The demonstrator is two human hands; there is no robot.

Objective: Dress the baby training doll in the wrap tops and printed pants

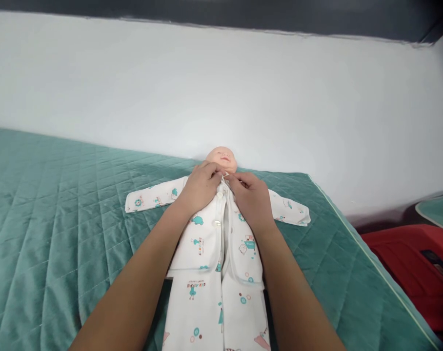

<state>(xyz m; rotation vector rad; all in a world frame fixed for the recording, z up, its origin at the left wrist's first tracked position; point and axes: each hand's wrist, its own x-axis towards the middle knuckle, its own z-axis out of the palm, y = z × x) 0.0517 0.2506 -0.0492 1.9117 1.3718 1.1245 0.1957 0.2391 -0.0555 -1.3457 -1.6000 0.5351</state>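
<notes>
A baby doll [222,155] lies on its back, its smiling head toward the wall. It wears a white long-sleeved baby shirt [195,243] printed with small animals, its sleeves spread to both sides. My left hand [204,185] pinches the shirt's left collar edge just under the doll's chin. Opposite it, my right hand [252,195] grips the other collar edge, fingertips close to those of the left. Pale buttons [217,224] run down the shirt front, which gapes lower down. Matching white pants [192,317] extend below the hem. My fingers hide the topmost fastening.
Beneath the doll spreads a green quilted bed cover [60,219], its piped edge [375,263] running down the right. A white wall [221,87] rises behind the doll's head. Beyond the bed edge at right stands a red plastic object [415,263], perhaps a chair.
</notes>
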